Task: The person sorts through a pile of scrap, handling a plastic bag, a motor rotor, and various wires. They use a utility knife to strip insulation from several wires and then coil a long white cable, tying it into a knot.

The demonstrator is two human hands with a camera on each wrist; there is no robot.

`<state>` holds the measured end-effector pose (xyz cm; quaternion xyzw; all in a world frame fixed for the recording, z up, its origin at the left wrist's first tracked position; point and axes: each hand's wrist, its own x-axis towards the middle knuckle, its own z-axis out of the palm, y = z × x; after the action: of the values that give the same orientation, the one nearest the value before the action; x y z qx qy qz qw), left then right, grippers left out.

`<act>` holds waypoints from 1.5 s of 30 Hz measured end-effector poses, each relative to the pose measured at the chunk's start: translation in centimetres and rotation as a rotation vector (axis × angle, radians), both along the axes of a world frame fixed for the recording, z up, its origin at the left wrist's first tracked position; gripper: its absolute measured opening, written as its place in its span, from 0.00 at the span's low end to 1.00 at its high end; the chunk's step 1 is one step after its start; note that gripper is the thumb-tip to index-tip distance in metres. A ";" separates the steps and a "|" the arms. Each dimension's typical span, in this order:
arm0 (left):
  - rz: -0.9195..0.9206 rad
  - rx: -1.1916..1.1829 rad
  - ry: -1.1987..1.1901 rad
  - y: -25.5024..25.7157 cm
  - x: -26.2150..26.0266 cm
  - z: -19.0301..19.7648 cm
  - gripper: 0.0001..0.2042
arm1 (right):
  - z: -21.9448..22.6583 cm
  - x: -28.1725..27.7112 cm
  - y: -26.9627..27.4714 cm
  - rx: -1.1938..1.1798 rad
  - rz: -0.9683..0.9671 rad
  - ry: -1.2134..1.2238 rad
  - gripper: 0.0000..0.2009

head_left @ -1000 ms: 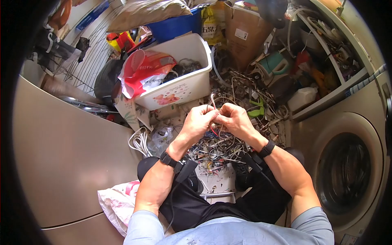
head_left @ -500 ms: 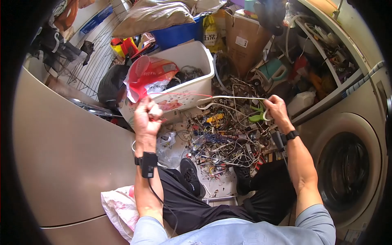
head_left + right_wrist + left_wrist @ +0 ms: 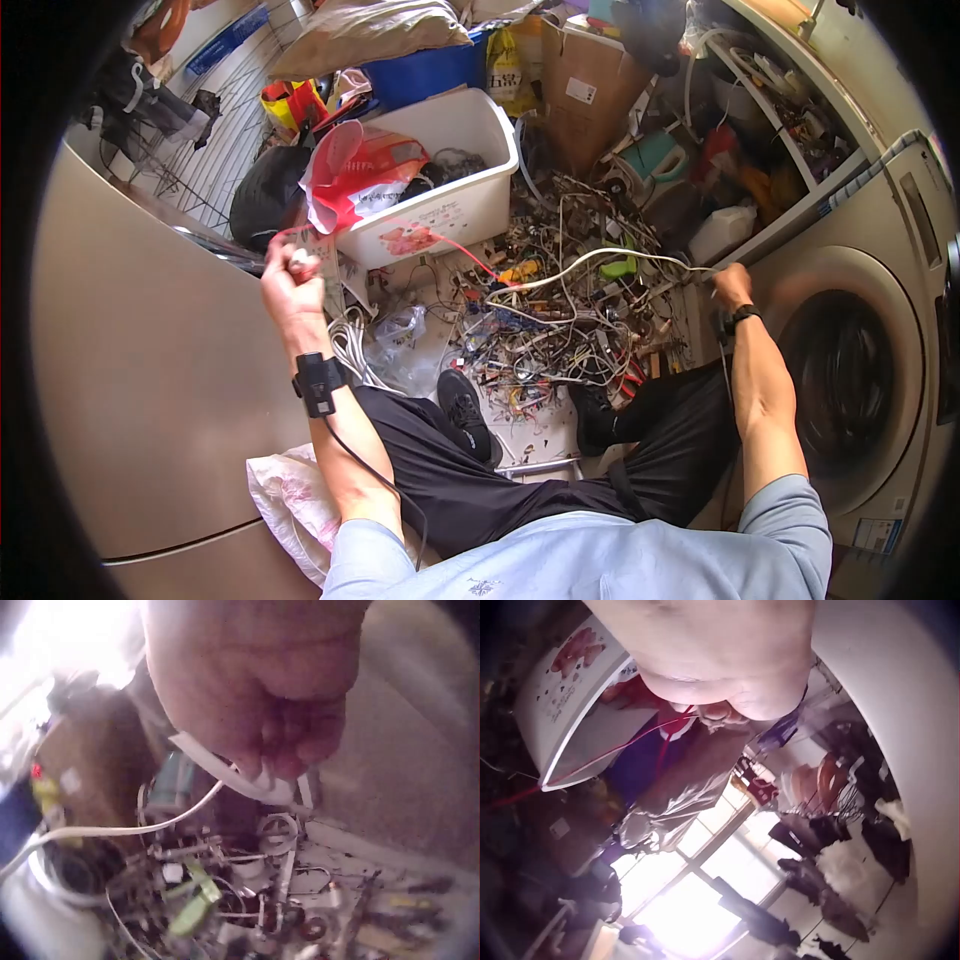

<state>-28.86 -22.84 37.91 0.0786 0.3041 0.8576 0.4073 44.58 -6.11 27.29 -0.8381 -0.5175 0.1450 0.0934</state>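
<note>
My left hand, off to the left by the beige panel, grips a thin red wire in curled fingers. The wire runs rightward and meets a white cable above the scrap pile. At the other end of that cable, near the washing machine, my right hand holds it with bent fingers. A flat white strip also passes under those fingers in the right wrist view. Seen from the left wrist, the red wire leads away from the hand past the white bin.
A pile of wires and scrap covers the floor between the feet and the white bin. The washing machine stands close on the right, a large beige panel on the left. A clear plastic bag lies near the left shoe.
Both hands, together at first, have moved wide apart, left hand leftward and right hand rightward. The red wire and white cable, taut half a second ago, now curve loosely between them.
</note>
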 end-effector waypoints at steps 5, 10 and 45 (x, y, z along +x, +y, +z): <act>-0.426 -0.093 0.195 0.5 8.7 1.9 0.07 | -4.0 -6.7 -0.1 -0.286 0.368 -0.361 0.15; -0.546 -0.142 0.252 1.2 11.7 2.4 0.09 | -8.8 -15.8 -2.7 -0.267 0.777 -0.457 0.13; 0.509 -0.689 0.801 0.9 2.1 0.6 0.16 | 14.4 -24.7 -6.6 -0.466 0.665 1.650 0.21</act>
<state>-26.81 -21.96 38.47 0.1842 0.7049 0.6836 0.0440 19.92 -12.67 41.65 -0.2747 -0.4590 0.8171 0.2151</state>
